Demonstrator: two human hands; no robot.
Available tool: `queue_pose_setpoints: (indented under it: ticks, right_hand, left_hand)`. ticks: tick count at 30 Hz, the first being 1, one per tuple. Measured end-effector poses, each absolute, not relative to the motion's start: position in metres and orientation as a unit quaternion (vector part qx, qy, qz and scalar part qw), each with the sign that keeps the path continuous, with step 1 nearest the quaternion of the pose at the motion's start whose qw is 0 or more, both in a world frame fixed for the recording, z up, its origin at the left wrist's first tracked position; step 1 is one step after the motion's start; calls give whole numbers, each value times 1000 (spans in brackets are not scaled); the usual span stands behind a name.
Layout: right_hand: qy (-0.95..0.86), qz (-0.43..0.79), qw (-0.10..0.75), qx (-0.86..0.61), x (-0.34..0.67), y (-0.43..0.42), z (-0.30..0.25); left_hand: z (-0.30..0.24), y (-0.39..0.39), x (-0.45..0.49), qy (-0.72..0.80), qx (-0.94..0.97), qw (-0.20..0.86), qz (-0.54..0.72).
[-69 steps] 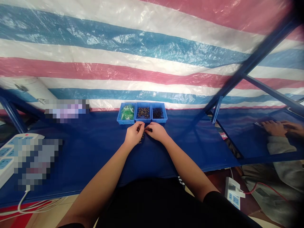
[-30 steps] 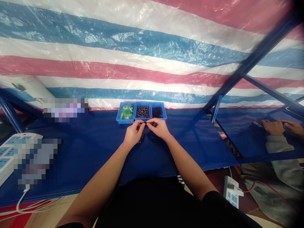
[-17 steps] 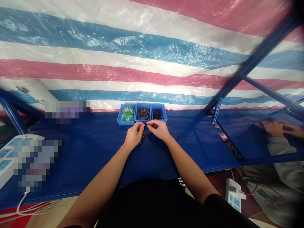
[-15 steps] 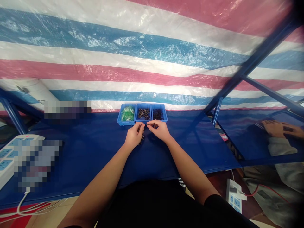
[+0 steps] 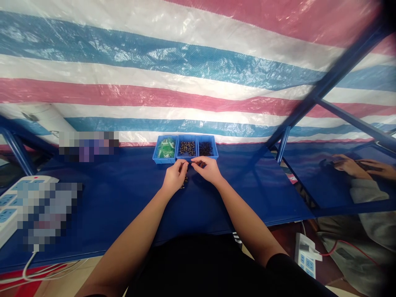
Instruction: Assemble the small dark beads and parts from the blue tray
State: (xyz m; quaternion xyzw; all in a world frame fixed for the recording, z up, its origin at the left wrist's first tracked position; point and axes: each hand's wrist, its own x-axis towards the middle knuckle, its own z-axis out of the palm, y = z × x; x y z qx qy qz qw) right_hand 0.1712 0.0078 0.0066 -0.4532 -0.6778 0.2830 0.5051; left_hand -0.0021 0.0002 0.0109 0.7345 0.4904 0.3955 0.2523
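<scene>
Both hands meet fingertip to fingertip just in front of the middle tray (image 5: 187, 149): left hand (image 5: 174, 176) and right hand (image 5: 208, 169) pinch something tiny between them (image 5: 189, 164), too small to tell, equally near both.

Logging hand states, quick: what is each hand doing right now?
Left hand: fingers pinched together, part too small to identify.
Right hand: fingers pinched toward the left, contents cannot be told.

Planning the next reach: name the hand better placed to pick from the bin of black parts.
Right, probably. The right hand sits just below the right bin of black parts, while the left hand is farther, under the middle bin.
</scene>
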Motion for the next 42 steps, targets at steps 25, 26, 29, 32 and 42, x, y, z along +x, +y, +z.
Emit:
queue_pose_setpoints:
  ticks: [25,26,29,32,42]
  right_hand:
    - [-673,284,504,-461,173,7,8]
    - [-675,283,503,-460,173,7,9]
    - [-676,283,501,-460,172,6,9]
    - [-678,282,499,-460,172,7,9]
    - [-681,274,497,-463,173,6,10]
  left_hand:
    - [8,1,-1,486,732,242,411]
    - [8,1,-1,487,732,241,410]
    - [9,1,-2,487,734,240,408]
    - [10,1,-2,485,736,242,405]
    - [9,1,-1,489,733,239,407]
